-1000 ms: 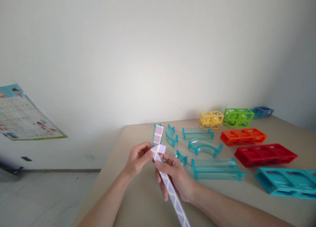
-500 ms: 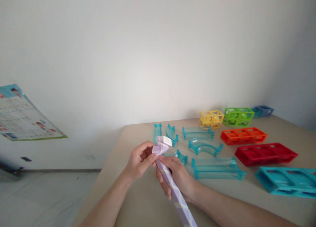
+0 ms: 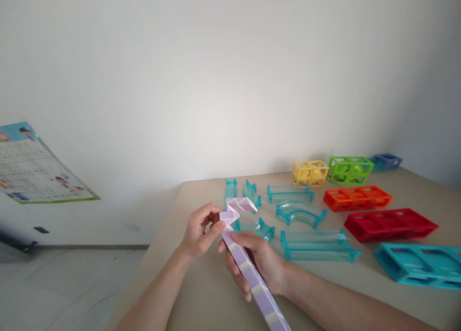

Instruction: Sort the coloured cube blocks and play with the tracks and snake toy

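Observation:
A lavender and cream snake puzzle (image 3: 254, 279) made of wedge segments spans both hands. Its long straight part slants down past the bottom edge of the picture, while the far end bends into a hook pointing right. My left hand (image 3: 200, 231) pinches the bent part between thumb and fingers; some of those fingers are hidden behind it. Wrapped round the straight part just below is my right hand (image 3: 261, 261), its thumb lying along the side. Both hands are above the table (image 3: 196, 283).
Several clear teal track pieces (image 3: 317, 247) lie beyond and to the right of the hands. Frame blocks in yellow (image 3: 309, 173), green (image 3: 350, 170), orange (image 3: 357, 199), red (image 3: 391, 225) and turquoise (image 3: 419, 263) stand farther right. A wall poster (image 3: 43, 170) hangs at left.
The snake puzzle's end segments have turned, and the tip now reaches farther right. The straight part has rolled, showing broader lavender faces. Both hands keep their hold and have shifted slightly left.

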A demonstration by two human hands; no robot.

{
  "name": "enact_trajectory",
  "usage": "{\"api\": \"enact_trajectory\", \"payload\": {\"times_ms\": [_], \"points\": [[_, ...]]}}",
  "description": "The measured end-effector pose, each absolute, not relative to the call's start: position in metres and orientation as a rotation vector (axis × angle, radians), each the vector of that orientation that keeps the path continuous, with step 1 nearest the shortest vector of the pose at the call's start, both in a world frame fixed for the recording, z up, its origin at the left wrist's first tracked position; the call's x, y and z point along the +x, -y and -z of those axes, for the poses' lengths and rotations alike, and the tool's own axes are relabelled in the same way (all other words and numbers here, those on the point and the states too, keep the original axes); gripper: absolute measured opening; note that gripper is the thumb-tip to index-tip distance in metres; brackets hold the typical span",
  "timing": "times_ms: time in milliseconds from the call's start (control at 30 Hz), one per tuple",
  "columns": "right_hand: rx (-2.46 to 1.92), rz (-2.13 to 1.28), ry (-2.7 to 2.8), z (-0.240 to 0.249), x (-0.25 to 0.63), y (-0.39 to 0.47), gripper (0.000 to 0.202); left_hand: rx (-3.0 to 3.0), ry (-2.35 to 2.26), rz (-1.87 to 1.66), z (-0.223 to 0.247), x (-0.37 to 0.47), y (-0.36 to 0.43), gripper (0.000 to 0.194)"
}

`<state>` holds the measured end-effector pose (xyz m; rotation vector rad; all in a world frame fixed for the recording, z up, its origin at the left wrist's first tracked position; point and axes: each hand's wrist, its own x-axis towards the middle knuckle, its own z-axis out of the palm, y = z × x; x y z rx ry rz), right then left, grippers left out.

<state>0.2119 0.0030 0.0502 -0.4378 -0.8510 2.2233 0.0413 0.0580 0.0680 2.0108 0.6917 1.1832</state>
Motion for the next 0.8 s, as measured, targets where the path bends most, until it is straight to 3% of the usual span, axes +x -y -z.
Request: {"api": "enact_trajectory", "payload": {"times_ms": [200, 300, 467, 600, 800], "points": [[-0.271, -2.342, 0.817, -0.048, 0.219, -0.005, 0.045, 1.995, -0.553, -1.369, -0.069, 0.043, -0.065, 0.033], [-0.197, -2.404, 0.812, -0.048, 0.225, -0.007, 0.049, 2.074, -0.450, -1.299, -0.072, 0.043, -0.065, 0.040], [-0.182, -2.464, 0.868, -0.049, 0.226, -0.007, 0.051, 2.096, -0.392, -1.183, -0.075, 0.039, -0.063, 0.035], [-0.357, -2.316, 0.954, -0.053, 0.223, -0.006, 0.047, 2.040, -0.489, -1.211, -0.079, 0.028, -0.066, 0.023], [-0.417, -2.274, 1.011, -0.063, 0.226, -0.006, 0.043, 2.061, -0.464, -0.960, -0.082, 0.031, -0.061, 0.034]]}}
